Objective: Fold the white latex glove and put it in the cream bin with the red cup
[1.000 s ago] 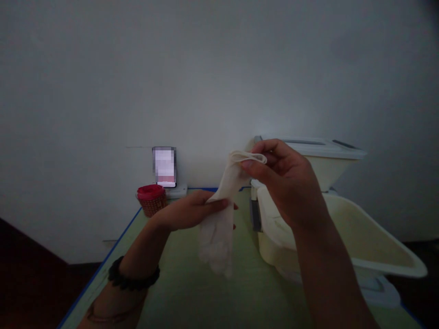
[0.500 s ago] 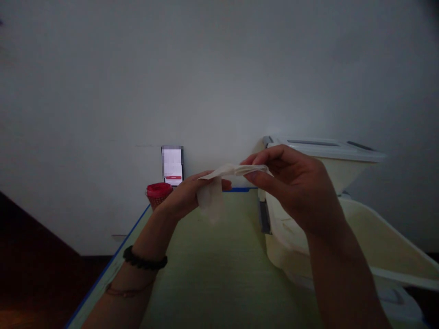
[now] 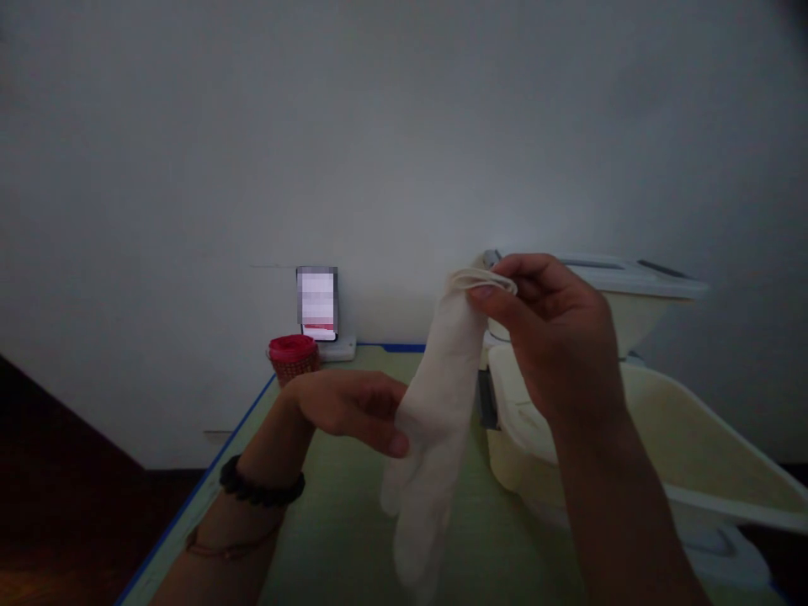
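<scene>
White glove (image 3: 445,379) has swung down, hanging below the right grip (image 3: 561,341).

just one cam, sat on the person's head, faced forward and kinda down, pretty close to the left hand (image 3: 353,410) and right hand (image 3: 561,341), green tabletop (image 3: 353,513) below, wall (image 3: 397,151) ahead

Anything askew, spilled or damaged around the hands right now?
Nothing plainly stands out. The white glove-like item hangs limp from the right hand, the red basket stands upright, and the phone is upright near the wall. No spill or damage shows, though the picture is dim.
</scene>
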Motion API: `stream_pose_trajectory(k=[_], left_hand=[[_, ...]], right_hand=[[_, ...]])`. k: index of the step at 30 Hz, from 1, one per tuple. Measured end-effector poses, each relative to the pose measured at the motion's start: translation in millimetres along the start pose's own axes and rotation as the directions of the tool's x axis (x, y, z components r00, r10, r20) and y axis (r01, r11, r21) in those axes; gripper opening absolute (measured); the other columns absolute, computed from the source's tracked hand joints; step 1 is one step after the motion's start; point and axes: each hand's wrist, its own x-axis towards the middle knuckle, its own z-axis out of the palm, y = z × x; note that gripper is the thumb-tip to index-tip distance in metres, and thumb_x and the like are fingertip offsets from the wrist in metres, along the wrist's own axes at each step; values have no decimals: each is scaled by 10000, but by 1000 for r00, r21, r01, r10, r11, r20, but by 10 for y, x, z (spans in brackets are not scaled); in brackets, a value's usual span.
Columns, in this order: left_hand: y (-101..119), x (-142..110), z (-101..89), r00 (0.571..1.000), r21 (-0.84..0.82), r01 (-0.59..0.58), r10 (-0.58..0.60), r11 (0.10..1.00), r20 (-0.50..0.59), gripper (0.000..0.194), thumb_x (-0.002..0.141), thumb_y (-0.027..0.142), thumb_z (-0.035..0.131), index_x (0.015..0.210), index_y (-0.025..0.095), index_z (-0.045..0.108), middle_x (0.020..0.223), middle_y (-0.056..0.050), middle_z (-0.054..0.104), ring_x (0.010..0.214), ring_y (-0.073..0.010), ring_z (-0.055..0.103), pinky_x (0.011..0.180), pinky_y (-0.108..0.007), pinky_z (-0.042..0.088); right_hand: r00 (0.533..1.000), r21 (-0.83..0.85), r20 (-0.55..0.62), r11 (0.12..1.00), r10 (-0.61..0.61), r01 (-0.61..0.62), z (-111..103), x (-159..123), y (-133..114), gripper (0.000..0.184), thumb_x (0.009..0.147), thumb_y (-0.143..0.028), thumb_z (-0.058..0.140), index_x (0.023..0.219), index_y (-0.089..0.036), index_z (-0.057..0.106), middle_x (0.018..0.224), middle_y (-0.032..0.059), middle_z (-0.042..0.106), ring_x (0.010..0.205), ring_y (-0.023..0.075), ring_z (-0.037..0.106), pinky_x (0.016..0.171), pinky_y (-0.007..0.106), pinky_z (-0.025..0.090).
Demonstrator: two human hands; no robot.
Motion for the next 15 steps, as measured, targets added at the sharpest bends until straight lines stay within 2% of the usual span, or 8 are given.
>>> stream_pose_trajectory(k=[2,5,7,10,13,15], left_hand=[[14,16,4,995,4,-74,74,997,-66,237,790,138,557,1022,151,603,978,-25,661,925,-144,589,833,-230,436],[54,40,44,962,52,-147,155,988,-225,188,800,129,543,972,159,611,926,-8,654,869,-112,587,788,-205,446],[90,49,80,942,121,-121,153,985,-300,157,801,146,547,942,151,616,884,-5,650,818,-102,586,752,-198,452],[147,44,122,920,292,19,98,956,-381,143,811,233,546,877,133,623,767,4,640,691,-90,577,633,-174,451],[208,18,161,926,437,125,54,891,-375,208,820,293,527,852,116,633,734,-17,645,655,-112,581,568,-179,449],[246,-3,192,966,452,116,5,884,-257,224,809,261,543,956,113,626,864,-59,667,767,-157,608,636,-213,479]], right_hand=[[998,8,44,999,41,-41,7,-11,-18,129,703,-206,640,799,-233,559,728,-35,613,665,107,597,586,232,502],[993,31,93,996,78,-81,35,-31,-37,134,690,-203,652,794,-220,569,713,-38,611,654,97,590,585,217,500],[990,47,111,995,87,-92,58,-41,-42,134,689,-197,651,794,-215,570,716,-39,611,660,94,589,592,211,500],[989,55,117,994,90,-97,80,-48,-44,130,692,-192,649,794,-213,570,714,-41,606,654,91,584,586,204,497],[992,56,94,995,83,-88,83,-54,-54,131,693,-189,650,793,-217,570,721,-43,604,651,85,577,578,194,490],[994,54,79,995,78,-82,79,-58,-62,133,694,-191,649,796,-220,568,722,-44,602,649,84,574,574,192,486]])
